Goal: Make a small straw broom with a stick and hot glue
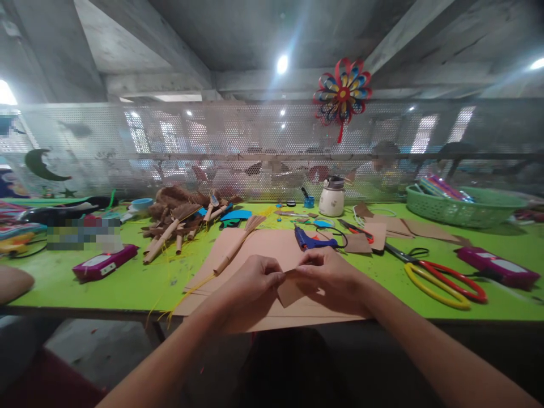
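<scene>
Between my two hands is a small piece of brown kraft paper (291, 290), its lower corner hanging down. My left hand (257, 280) pinches its left end between thumb and fingers. At the other end my right hand (329, 275) grips the paper's top edge the same way. Larger brown paper sheets (255, 243) lie under both hands on the green table. A rolled paper stick with a fringed end (233, 252) rests on the sheets just beyond my left hand. Past my right hand lies a blue glue gun (317, 242).
Large scissors (442, 280) with red and yellow handles lie right. Purple boxes (104, 263) sit on both sides. A pile of brown paper rolls (170, 226) stands back left. A white bottle (331, 198), green basket (450, 209) and perforated metal screen (238, 136) are behind.
</scene>
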The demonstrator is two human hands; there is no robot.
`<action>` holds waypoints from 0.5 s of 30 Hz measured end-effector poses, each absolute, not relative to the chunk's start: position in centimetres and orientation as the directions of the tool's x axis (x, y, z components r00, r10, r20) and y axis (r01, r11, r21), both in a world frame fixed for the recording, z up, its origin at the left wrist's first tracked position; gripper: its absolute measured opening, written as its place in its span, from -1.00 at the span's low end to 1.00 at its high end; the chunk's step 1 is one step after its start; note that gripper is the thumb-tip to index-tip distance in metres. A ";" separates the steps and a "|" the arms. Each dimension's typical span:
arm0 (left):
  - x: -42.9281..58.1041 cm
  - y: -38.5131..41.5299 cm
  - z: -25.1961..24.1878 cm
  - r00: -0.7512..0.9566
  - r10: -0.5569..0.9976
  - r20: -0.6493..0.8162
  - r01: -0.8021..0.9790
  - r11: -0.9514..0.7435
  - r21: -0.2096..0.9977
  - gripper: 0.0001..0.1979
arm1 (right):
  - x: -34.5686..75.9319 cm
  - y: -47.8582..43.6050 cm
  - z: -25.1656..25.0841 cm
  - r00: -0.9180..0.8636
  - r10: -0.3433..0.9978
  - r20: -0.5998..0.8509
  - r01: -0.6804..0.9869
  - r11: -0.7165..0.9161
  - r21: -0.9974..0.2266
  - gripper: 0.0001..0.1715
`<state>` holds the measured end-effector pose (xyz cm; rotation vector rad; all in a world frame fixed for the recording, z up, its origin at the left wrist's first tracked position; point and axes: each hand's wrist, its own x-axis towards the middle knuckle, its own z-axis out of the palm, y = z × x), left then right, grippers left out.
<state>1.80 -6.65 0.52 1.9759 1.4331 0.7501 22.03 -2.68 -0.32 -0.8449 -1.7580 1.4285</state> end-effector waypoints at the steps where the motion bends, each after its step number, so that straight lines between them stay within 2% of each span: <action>1: 2.0 -6.8 0.5 0.264 0.958 0.110 0.618 -0.256 0.744 -0.79 | 22.0 -2.5 -0.4 -0.541 0.829 0.141 0.068 0.210 -0.975 -0.74; 5: 2.6 -7.3 0.8 0.264 0.960 0.097 0.574 -0.237 0.784 -0.82 | 22.2 -1.8 -0.6 -0.522 0.822 0.226 0.129 0.339 -0.932 -0.77; 12: 2.0 -7.4 1.7 0.315 0.949 0.022 0.524 -0.193 0.829 -0.82 | 22.2 -1.6 -0.5 -0.496 0.816 0.297 0.168 0.426 -0.889 -0.87; 15: 2.1 -7.1 1.7 0.334 0.938 0.092 0.541 -0.271 0.796 -0.80 | 22.2 -1.6 -0.6 -0.485 0.824 0.293 0.168 0.416 -0.894 -0.86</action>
